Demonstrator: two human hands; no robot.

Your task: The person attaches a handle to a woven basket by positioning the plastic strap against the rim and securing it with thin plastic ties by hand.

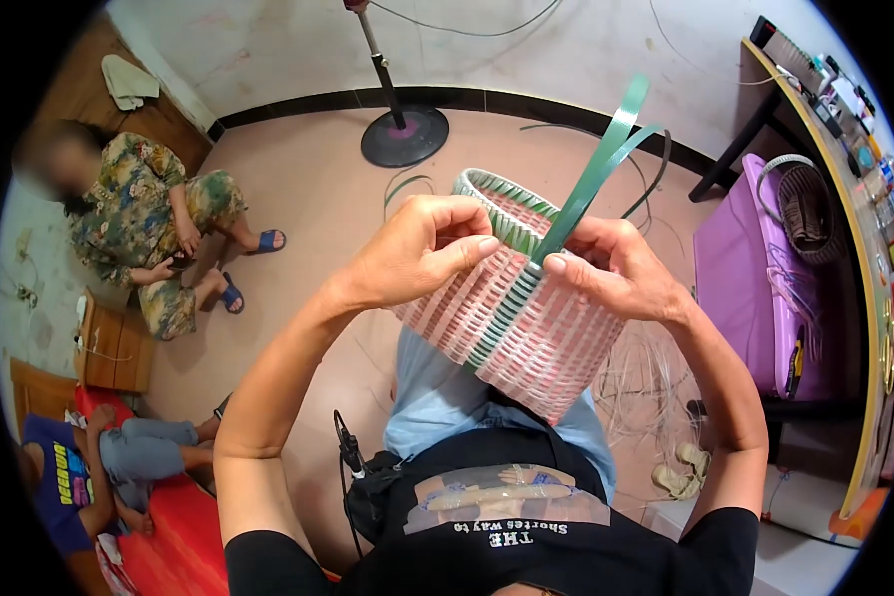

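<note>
A pink and white woven basket (556, 338) with a green stripe down its side rests tilted over my lap. Green strips (606, 149) stand up from its rim beside the stripe. My left hand (417, 248) pinches the basket's rim, thumb outside and fingers bent over the edge. On the other side of the green strips, my right hand (621, 268) holds the rim, its thumb against the outer weave and its other fingers partly hidden behind.
Two people sit at the left, one in a floral outfit (129, 219). A black round stand base (404, 136) is on the floor ahead. At the right are a purple bin (735, 288), a cluttered table (824, 119) and loose clear strips (631, 392).
</note>
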